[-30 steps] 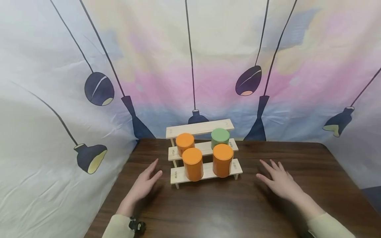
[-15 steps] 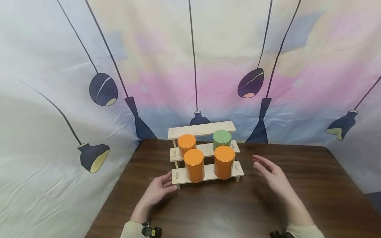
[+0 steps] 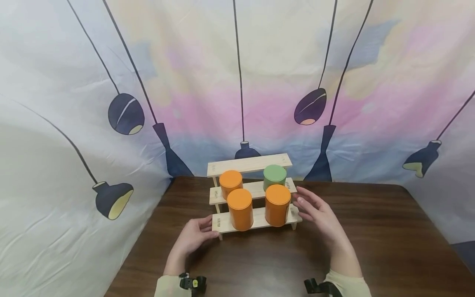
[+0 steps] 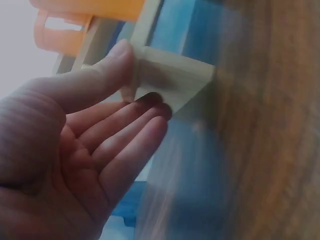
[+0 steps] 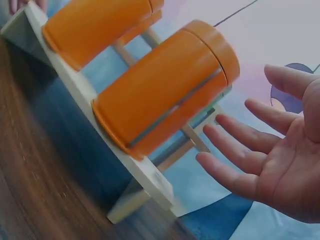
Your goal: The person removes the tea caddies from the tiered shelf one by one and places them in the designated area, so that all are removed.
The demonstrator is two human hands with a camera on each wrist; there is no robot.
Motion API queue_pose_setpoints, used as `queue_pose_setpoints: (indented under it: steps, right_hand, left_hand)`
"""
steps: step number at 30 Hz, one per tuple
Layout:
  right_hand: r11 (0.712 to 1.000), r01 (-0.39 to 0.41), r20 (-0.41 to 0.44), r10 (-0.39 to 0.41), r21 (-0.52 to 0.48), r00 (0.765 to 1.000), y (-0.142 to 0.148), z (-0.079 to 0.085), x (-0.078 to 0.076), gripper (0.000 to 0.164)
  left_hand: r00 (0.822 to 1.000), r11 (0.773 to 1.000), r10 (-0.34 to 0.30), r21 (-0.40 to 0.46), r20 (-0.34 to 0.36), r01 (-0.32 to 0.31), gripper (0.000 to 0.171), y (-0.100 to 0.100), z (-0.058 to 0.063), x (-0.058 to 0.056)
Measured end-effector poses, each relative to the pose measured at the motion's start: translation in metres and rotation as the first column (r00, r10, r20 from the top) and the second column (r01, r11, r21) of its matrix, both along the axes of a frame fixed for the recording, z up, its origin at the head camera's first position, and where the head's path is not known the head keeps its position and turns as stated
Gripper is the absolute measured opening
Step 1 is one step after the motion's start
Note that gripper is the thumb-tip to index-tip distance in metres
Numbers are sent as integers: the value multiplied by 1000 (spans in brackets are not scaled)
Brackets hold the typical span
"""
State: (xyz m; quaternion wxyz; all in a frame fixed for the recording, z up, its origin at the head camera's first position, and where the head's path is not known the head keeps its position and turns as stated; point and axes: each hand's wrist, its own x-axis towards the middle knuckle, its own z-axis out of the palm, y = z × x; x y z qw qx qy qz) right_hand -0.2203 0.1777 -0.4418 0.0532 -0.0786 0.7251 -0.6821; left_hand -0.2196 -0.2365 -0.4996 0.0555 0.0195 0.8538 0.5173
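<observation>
Dark wood tabletop (image 3: 256, 264). Left hand (image 3: 192, 236) pinches the front-left end of the wooden rack (image 3: 254, 190), presumably to steady it; right hand (image 3: 318, 212), fingers apart and grasping nothing, is just beside the right end (contact unclear). Rack stands between the hands. 2 orange tins (image 3: 242, 210) on its lowest tier, 1 more orange tin (image 3: 230, 179) plus 1 green tin (image 3: 274, 175) on the middle, likely stepped for visibility. Lamp-print backdrop (image 3: 208, 74) behind.

Saw a rack (image 3: 249, 164) on the table (image 3: 259, 264) below mid-frame, two front canisters (image 3: 240, 211) on its lowest shelf (image 3: 259, 218), two rear canisters (image 3: 231, 183) on its middle shelf (image 3: 255, 188), left hand (image 3: 191, 237) at its left end, right hand (image 3: 323, 216) just beside its right, curtain (image 3: 204, 82) behind.
</observation>
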Motion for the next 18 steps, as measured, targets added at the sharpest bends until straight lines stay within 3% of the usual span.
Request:
queue_pose_setpoints:
  steps: [10,18]
  right_hand:
    - [995,11,-103,0,101,995,-24,-16,0,82]
    - [989,71,-82,-61,128,995,-35,-22,-6,89]
  left_hand:
    - [1000,999,-5,-37,-10,5,67,-1,1,-3]
    - [999,998,52,-24,-10,-52,64,4,-1,-6]
